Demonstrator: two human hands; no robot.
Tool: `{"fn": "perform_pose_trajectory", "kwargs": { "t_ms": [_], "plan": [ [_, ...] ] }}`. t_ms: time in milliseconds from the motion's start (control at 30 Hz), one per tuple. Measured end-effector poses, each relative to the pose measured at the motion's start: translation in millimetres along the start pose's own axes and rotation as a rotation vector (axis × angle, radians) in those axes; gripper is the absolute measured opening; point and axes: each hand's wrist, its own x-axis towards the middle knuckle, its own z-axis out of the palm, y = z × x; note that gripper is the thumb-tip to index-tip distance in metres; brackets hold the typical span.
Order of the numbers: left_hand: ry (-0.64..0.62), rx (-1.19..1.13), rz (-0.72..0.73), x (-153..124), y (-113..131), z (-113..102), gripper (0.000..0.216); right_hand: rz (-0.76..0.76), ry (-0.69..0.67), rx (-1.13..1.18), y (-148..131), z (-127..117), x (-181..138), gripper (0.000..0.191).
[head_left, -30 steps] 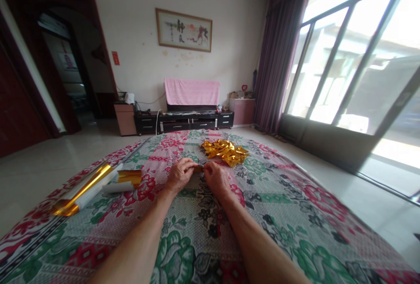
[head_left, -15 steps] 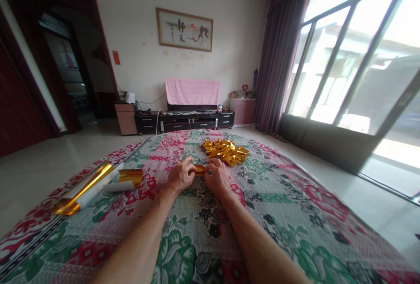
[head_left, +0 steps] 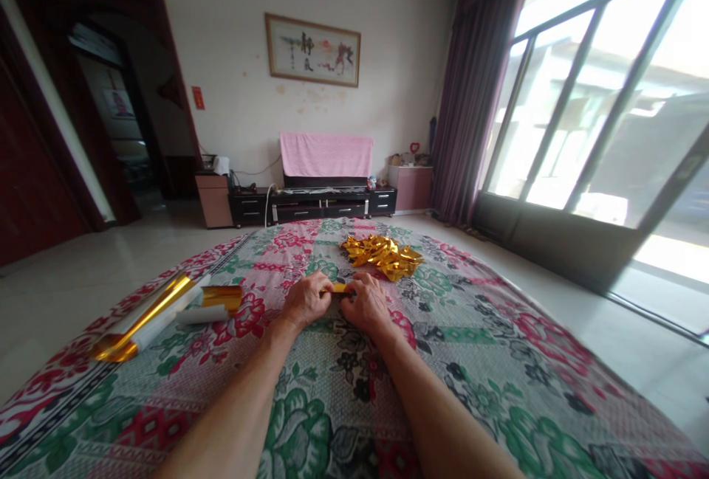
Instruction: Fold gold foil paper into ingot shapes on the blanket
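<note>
A small piece of gold foil paper (head_left: 337,288) is pinched between both hands over a floral quilt (head_left: 470,346). My left hand (head_left: 304,302) grips its left end with closed fingers. My right hand (head_left: 362,303) grips its right end, fingers curled over it. Most of the piece is hidden by my fingers. Just beyond my hands lies a heap of folded gold foil pieces (head_left: 382,255).
At the left of the quilt lie gold foil sheets (head_left: 141,316) with a white roll (head_left: 200,314) and a small gold stack (head_left: 220,295). Tiled floor surrounds the quilt. A TV stand with a pink cloth (head_left: 326,156) stands at the far wall; glass doors are at the right.
Both hands have stayed together on the small gold piece, fingers shifting over it and pressing it lower toward the quilt. The gold heap and the sheets have not moved.
</note>
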Motion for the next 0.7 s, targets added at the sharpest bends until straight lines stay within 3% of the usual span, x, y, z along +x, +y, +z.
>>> {"fn": "perform_pose_trajectory", "kwargs": {
  "t_ms": [300,467,700],
  "plan": [
    [-0.029,0.006,0.106,1.5,8.3,-6.6,0.014,0.005,0.022,0.012,1.2,3.9,0.9,0.012],
    [-0.136,0.003,0.021,-0.2,7.9,-6.4,0.017,0.021,0.002,0.012,-0.6,-0.1,0.9,0.011],
    [-0.145,0.011,0.007,-0.1,5.3,-0.3,0.025,0.028,-0.017,0.014,-1.2,-3.0,1.4,0.014]
  ]
}}
